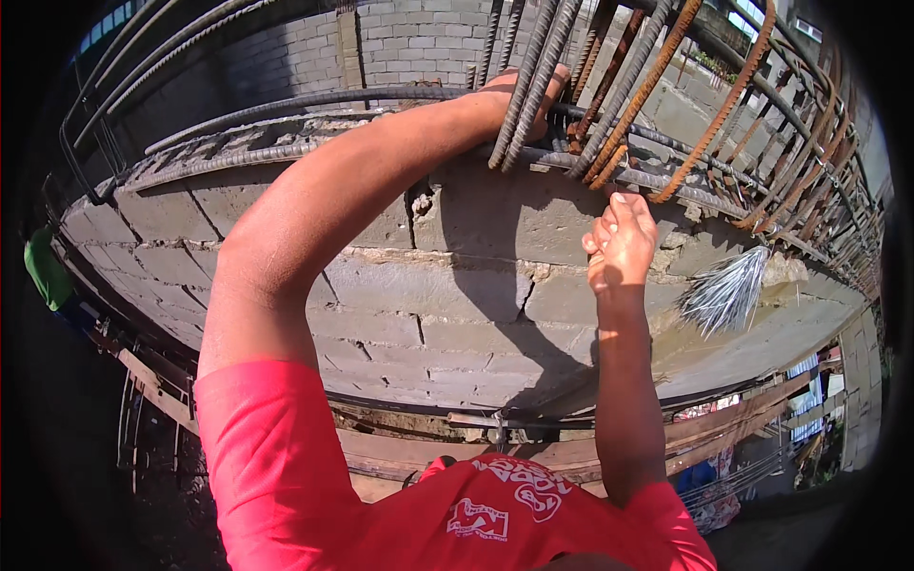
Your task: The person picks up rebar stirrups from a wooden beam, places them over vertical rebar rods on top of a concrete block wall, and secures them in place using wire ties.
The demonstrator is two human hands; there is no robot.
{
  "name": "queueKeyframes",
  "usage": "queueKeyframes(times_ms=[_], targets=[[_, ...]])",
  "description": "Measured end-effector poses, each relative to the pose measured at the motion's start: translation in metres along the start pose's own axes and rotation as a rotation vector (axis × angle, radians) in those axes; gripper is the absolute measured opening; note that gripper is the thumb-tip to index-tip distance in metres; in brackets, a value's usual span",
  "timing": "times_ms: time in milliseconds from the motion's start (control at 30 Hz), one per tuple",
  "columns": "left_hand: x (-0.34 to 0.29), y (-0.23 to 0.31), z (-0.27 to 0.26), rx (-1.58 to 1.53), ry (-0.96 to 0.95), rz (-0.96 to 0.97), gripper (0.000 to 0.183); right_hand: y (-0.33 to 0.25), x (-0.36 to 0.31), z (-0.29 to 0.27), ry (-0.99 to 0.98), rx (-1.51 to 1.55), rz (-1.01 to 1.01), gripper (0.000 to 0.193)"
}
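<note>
My left arm reaches over the top of a grey block wall (pixel 381 285). My left hand (pixel 522 90) is behind a pair of upright ribbed steel bars (pixel 535 86), which hide most of its fingers. Close to the right of it, rusty rebar (pixel 647 86) crosses a long horizontal bar (pixel 657 179) lying along the wall top. My right hand (pixel 624 238) is closed just below that crossing, thumb and fingers pressed together. Whatever it pinches is too small to make out. A bundle of thin silvery wires (pixel 725 290) sticks out over the wall face, right of my right hand.
A dense cage of bent rusty rebar (pixel 809 162) fills the upper right. Long bars (pixel 276 114) run along the wall top to the left. Wooden planks (pixel 552 455) lie below, near my body. A person in a green top (pixel 46 271) is at the far left.
</note>
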State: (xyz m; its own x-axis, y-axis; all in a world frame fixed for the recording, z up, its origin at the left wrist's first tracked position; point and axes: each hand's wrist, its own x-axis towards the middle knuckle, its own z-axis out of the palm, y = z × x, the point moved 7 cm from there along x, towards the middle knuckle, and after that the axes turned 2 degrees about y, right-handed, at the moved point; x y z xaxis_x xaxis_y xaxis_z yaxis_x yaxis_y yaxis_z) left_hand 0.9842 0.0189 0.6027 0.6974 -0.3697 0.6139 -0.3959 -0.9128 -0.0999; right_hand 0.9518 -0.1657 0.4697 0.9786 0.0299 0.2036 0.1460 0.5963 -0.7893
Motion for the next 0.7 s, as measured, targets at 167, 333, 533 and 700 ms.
queueKeyframes(times_ms=[167,333,533,700], targets=[[-0.003,0.007,-0.016,0.04,-0.068,-0.064,0.053,-0.007,0.001,0.027,-0.052,0.037,0.0,0.018],[0.002,0.008,-0.014,0.062,0.013,-0.024,0.042,0.005,0.012,0.03,-0.018,0.076,-0.011,0.021],[0.003,0.0,-0.011,0.035,-0.115,-0.129,0.048,0.005,-0.017,0.012,-0.016,-0.057,-0.075,0.011],[-0.002,0.003,-0.011,0.158,-0.144,-0.123,0.039,0.01,-0.038,-0.004,-0.018,-0.136,-0.115,0.022]])
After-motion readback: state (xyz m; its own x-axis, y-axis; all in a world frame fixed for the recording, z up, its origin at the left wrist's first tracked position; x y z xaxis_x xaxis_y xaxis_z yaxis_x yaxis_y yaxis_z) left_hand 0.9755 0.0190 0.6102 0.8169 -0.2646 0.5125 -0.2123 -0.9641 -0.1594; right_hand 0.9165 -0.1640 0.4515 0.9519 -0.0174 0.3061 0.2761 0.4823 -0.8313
